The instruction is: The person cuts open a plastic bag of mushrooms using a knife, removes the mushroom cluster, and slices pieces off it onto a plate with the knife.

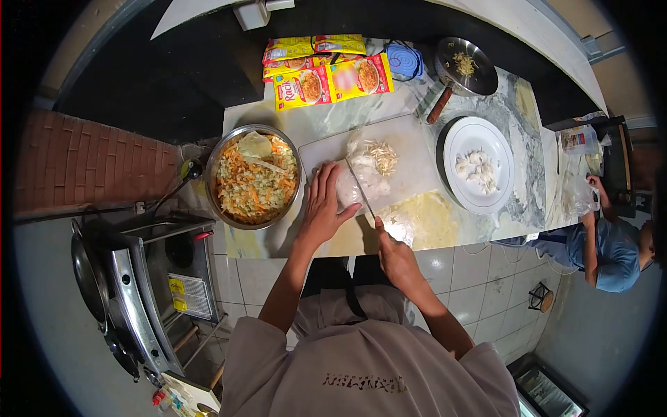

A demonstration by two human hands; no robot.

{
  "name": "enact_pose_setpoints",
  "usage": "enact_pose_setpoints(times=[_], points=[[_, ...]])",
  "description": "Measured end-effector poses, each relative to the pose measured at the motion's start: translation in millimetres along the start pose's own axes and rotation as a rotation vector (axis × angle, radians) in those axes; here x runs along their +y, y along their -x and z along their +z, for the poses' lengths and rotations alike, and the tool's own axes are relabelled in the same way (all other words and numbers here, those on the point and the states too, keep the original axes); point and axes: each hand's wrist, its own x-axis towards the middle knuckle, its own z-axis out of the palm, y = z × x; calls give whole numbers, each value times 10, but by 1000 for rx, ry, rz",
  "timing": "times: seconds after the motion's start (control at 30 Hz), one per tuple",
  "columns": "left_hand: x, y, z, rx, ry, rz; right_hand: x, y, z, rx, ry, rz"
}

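Under my hands on a pale cutting board (410,135) lies a whitish, glossy lump (374,185); I cannot tell whether it is meat or something in clear plastic. My left hand (322,208) presses on its left side, fingers extended and close together, thumb stretched along the near edge. My right hand (397,260) is closed around the handle of a kitchen knife (361,189). The blade points away from me and rests on or against the lump, right of my left fingers. A small pile of thin pale strips, like bean sprouts (383,157), lies at its far side.
A steel bowl (297,192) of shredded vegetables stands left. Behind are yellow-red seasoning packets (303,88), a blue item (404,61) and a frying pan (486,80). At right sits a white plate (504,198) with white pieces. Farther right, another person (608,250) handles a clear bag.
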Motion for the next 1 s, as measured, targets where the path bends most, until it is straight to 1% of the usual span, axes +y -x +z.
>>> enact_pose_setpoints(times=[0.13,0.2,0.43,0.5,0.63,0.7,0.8,1.0], points=[[0,-20,0,8,-29,11,-10,-7,2,-7,-19,10],[20,-21,-12,8,3,-4,12,-6,52,91,71,-70],[60,-43,-41,24,-20,6,2,-26,70,125,41,-76],[42,-64,-31,6,-31,-27,9,-38,45,114,14,-67],[56,-68,-47,32,-60,16,-84,-20,-74,152,31,-95],[76,-70,-47,43,-46,6,-163,3,-219,77,18,-3],[116,-56,-56,48,-59,-2,-286,62,-318,131,-67,-47],[145,-60,-92,36,-20,-9,-309,102,-294,145,-148,-42]])
